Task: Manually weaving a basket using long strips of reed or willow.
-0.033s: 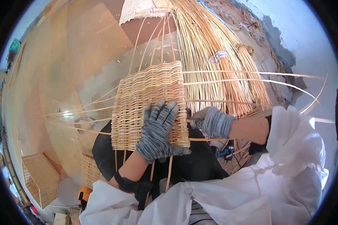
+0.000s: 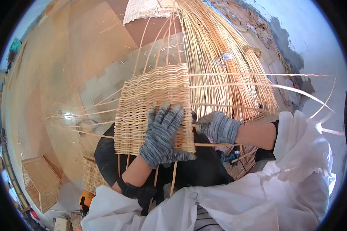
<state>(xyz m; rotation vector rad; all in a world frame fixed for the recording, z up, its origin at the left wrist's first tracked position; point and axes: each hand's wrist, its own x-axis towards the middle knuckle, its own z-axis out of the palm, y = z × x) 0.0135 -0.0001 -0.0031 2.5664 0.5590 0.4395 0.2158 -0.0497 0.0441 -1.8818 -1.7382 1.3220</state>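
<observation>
A woven rattan panel rests over my lap, with long stakes sticking out on all its sides. My left hand, in a grey knitted glove, lies flat on the lower right of the weave, fingers stretched upward and thumb pointing right. Just off the panel's right edge, my gloved right hand is closed round a rattan stake; its fingertips are hidden. Other stakes run out rightward above and below that hand.
A big bundle of loose rattan canes lies beyond on the right. Two woven baskets stand at the lower left, near an orange-and-black tool. A blue-and-black tool lies below my right wrist.
The long stakes at the right have swung slightly and the panel has shifted a tiny bit. Both hands keep about the same place and hold.
</observation>
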